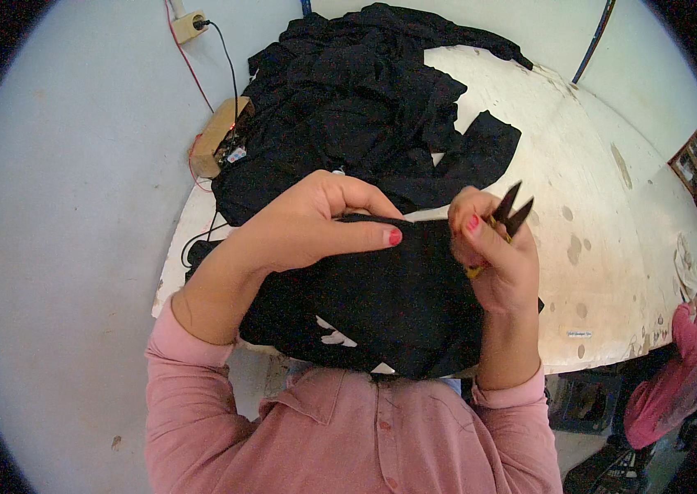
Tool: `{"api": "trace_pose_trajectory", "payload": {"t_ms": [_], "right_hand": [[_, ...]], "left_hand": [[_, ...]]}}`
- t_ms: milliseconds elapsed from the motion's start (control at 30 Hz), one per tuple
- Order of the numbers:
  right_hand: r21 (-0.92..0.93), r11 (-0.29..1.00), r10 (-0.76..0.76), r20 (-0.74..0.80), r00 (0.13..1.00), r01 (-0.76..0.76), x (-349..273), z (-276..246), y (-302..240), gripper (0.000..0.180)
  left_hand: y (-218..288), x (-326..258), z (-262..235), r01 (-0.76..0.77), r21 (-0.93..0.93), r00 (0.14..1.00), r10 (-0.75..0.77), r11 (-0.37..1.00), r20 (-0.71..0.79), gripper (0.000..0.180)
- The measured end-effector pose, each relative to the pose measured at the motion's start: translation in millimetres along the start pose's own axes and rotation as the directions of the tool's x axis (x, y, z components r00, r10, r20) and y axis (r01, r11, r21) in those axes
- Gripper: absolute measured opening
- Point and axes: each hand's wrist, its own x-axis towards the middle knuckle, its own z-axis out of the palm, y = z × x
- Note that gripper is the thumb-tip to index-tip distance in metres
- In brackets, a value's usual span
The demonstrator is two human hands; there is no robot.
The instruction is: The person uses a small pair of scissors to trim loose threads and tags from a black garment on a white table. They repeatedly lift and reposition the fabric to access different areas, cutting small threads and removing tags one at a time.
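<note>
A black garment (398, 288) with a white print hangs between my hands at the table's near edge. My left hand (324, 218) pinches its upper edge between thumb and fingers. Closed around thread snips (513, 212), my right hand (492, 247) is at the garment's right end. The snips' two dark blades stand apart and point up, away from the cloth; a bit of yellow shows by the palm. Whether the right fingers also grip the cloth, I cannot tell. Just beyond my hands lies a large heap of black garments (340, 99).
The pale, stained tabletop (579, 206) curves away to the right. Left of the heap sits a cardboard box (221, 136) with wires, below a wall socket (189, 26) and its hanging cable. At far right, a person in a pink sleeve (686, 337) works at the same table.
</note>
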Motion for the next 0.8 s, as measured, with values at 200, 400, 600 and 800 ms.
{"api": "trace_pose_trajectory", "payload": {"t_ms": [200,400,600,800], "right_hand": [[-0.203,0.967,-0.168,-0.056,0.984,0.154,-8,1,-2,0.014],[-0.363,0.875,-0.276,0.165,0.947,0.319,-23,-3,-13,0.033],[-0.87,0.332,-0.485,0.174,0.857,0.364,-16,1,-5,0.04],[-0.874,0.138,-0.633,0.285,0.72,0.466,-6,0,2,0.041]], "left_hand": [[0,0,4,0.002,-0.192,0.997,0.014,0.981,0.08,0.016],[-5,7,-4,-0.015,-0.191,1.0,0.016,0.981,0.002,0.019],[-7,11,0,-0.021,-0.273,0.998,0.006,0.962,-0.055,0.019],[-7,11,3,-0.023,-0.252,0.998,0.007,0.967,-0.062,0.019]]}}
